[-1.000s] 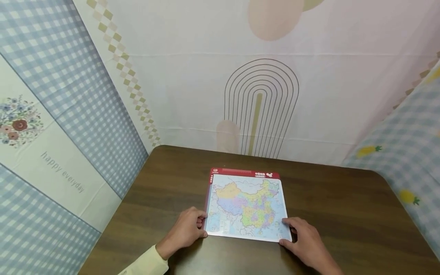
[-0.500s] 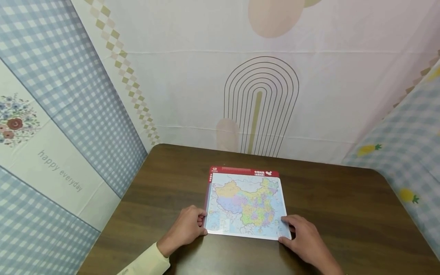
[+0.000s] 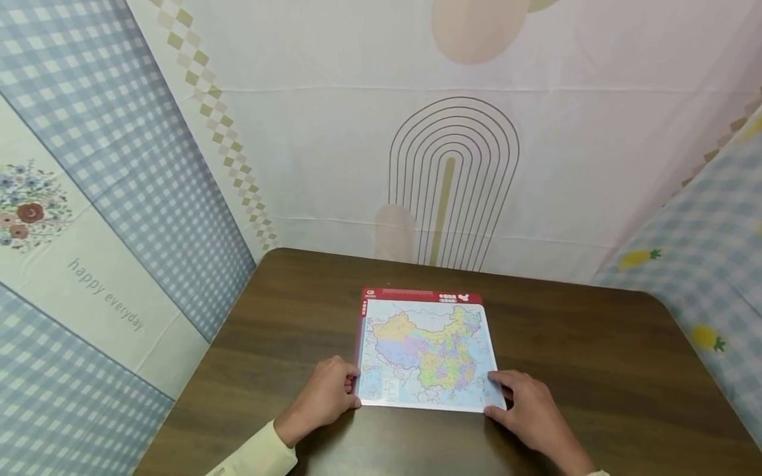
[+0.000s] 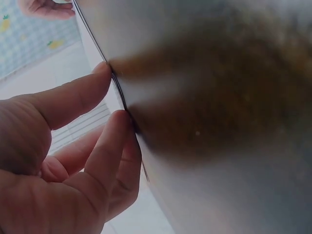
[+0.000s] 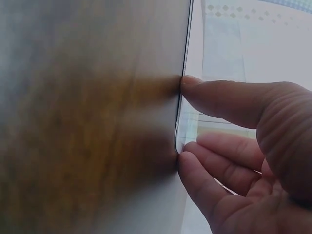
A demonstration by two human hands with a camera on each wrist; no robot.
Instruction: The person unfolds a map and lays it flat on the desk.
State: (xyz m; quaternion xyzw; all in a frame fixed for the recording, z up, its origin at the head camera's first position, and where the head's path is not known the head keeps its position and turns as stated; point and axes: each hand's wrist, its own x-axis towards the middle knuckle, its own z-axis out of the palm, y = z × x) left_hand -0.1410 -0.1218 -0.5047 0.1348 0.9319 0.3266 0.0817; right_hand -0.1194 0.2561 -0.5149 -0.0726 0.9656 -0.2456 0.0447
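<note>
My left hand (image 3: 327,395) and right hand (image 3: 530,408), apart, pinched 2 near corners of a thin, glossy map (image 3: 425,354) on the wood-grained table (image 3: 286,311).

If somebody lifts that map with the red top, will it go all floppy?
Probably not very: the map lies flat with straight edges, so it may be fairly stiff. It's likely light, because its edge looks thin in the wrist views. It probably won't roll, being flat, but its smooth face might feel slippery.
</note>
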